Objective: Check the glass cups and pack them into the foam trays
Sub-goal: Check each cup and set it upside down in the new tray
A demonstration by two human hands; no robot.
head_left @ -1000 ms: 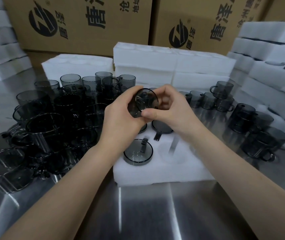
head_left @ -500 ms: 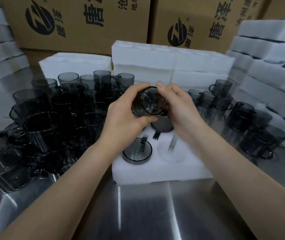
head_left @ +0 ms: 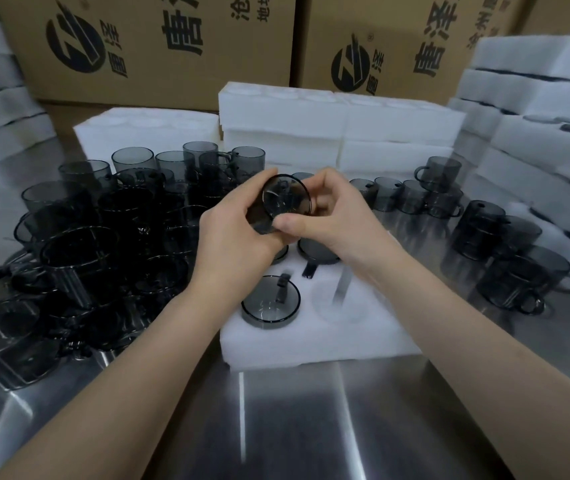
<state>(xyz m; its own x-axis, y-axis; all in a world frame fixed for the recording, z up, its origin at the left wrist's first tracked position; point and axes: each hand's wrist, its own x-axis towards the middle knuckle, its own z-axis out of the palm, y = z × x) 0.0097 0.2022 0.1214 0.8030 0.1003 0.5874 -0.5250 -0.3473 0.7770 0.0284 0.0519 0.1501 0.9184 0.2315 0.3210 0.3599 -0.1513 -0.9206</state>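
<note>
Both hands hold one smoky grey glass cup [head_left: 285, 199] tilted on its side above the foam tray [head_left: 314, 337], its round end facing me. My left hand [head_left: 238, 233] grips it from the left and below. My right hand [head_left: 332, 216] pinches it from the right, thumb across the lower rim. In the tray, one cup [head_left: 271, 303] sits in the near left pocket and another cup [head_left: 314, 252] lies further back, partly hidden by my right hand. The near right pocket [head_left: 340, 303] holds nothing.
A dense heap of grey cups [head_left: 103, 237] covers the steel table on the left. More cups [head_left: 505, 251] stand on the right. White foam trays [head_left: 339, 126] are stacked behind and at both sides, in front of cardboard boxes [head_left: 145, 46].
The cup has been turned in my hands and lifted slightly; my right thumb now lies across its lower rim. The tray and its cups have not moved.
</note>
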